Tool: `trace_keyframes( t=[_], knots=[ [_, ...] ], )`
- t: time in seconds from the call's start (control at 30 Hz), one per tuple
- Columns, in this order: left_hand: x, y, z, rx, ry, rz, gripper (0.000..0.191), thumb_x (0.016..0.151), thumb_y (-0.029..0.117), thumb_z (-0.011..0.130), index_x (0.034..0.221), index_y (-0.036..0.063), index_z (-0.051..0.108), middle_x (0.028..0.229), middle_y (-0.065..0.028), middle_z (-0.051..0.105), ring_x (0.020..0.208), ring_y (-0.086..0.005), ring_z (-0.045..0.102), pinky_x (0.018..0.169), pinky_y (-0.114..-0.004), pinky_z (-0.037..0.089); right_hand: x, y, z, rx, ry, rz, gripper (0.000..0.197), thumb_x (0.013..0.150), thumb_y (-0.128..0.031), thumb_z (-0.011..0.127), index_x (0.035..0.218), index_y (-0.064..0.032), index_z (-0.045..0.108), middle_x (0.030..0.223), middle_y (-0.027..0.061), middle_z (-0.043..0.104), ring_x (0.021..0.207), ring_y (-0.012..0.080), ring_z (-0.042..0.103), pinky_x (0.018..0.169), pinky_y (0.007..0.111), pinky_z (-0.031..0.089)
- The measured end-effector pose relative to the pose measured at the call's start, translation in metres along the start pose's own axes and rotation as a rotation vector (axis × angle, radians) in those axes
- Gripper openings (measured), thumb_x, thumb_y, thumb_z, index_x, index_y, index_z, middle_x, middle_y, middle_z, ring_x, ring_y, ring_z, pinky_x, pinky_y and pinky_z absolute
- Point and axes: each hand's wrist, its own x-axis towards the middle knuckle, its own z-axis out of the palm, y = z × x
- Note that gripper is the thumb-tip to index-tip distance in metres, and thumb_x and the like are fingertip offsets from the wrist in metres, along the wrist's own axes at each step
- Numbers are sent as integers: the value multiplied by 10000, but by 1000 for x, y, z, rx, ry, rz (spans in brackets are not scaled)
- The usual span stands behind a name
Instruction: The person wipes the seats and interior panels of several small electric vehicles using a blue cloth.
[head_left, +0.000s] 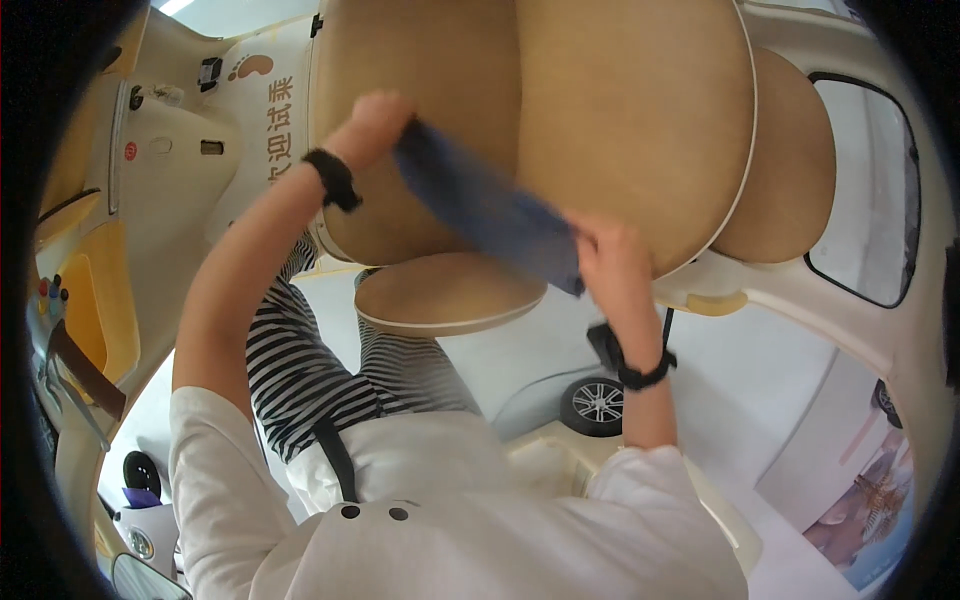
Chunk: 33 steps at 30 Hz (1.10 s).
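Note:
A blue cloth (487, 202), blurred by motion, is stretched between my two hands above a tan car seat (630, 112) with white piping. My left hand (382, 120) grips its upper end near the seat's left part; a black band is on that wrist. The lower right end is held by my right hand (611, 244), which has a black watch or band on the wrist. Fingertips of both hands are partly hidden or blurred. Just below the cloth is a rounded tan seat cushion piece (450, 289).
A cream door panel with a yellow pocket (86, 292) is at the left, near a brown-handled lever (86, 371). A floor mat (251, 112) bears writing. At the right is a rear window (866, 187). A car wheel (596, 405) shows beyond the door opening.

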Motion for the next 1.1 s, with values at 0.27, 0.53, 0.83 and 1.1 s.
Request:
trace_keyframes(
  t=[0.27,0.53,0.83,1.1],
  knots=[
    [23,-101,-5,304,501,-280,498,905,53,548,1377,208,515,814,-69,678,723,-268,696,566,-380,557,205,4,63,24,283,-322,293,888,-58,484,1061,-99,716,1009,157,682,967,369,634,840,460,526],
    [-69,-75,101,70,118,-334,624,873,25,552,1471,176,453,813,-121,681,720,-301,683,571,-400,534,173,23,233,-170,-687,56,953,831,-53,560,1590,-226,10,1288,259,594,1129,413,607,1014,477,439],
    [-190,23,115,-71,-69,-105,84,780,124,634,772,106,715,738,-110,693,688,-277,693,579,-394,542,81,36,191,157,-1166,64,625,859,-111,481,1476,-206,451,1346,204,585,1179,363,582,957,392,473],
    [-245,63,52,-274,-103,-168,110,740,81,615,671,30,684,667,-175,645,664,-338,662,581,-422,512,24,-10,120,17,-1054,-130,490,831,-41,488,1304,-99,600,1212,214,617,1078,394,592,924,430,484]
  ],
)
